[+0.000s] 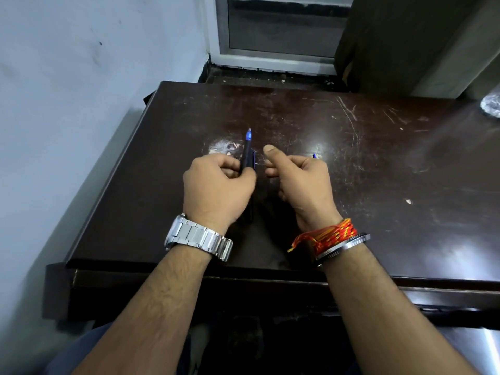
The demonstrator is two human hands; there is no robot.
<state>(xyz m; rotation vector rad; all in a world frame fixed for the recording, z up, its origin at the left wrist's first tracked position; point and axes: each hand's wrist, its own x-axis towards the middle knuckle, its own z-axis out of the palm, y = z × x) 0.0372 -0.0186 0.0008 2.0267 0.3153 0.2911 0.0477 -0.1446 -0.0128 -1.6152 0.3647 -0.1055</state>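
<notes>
Pen [247,154] sits in the middle of the frame, just above the centre of the dark, scratched table [378,163], gripped in the left hand [216,188] with the fingers curled round its black barrel. The blue tip points up the frame and away from the person, and the lower end runs down under the palm. Held upright like that, the working end stays clear of the fingers and faces the other hand, which suits fitting or removing a part. The right hand [300,180] is just beside it, not touching, with its fingers curled in and the thumb sticking up. A small blue piece [314,156] peeks out past its knuckles, probably a cap or a bit of the pen pinched inside the fist, though most of it is hidden and I cannot be sure. Both hands hover close over the tabletop (a sensible place, since a dropped part would not go far). A metal watch [197,236] is on the left wrist, and red and yellow threads [330,234] with a dark bangle are on the right. A window frame [270,54] stands at the top centre, and something crumpled and clear [491,104] lies at the right edge.
</notes>
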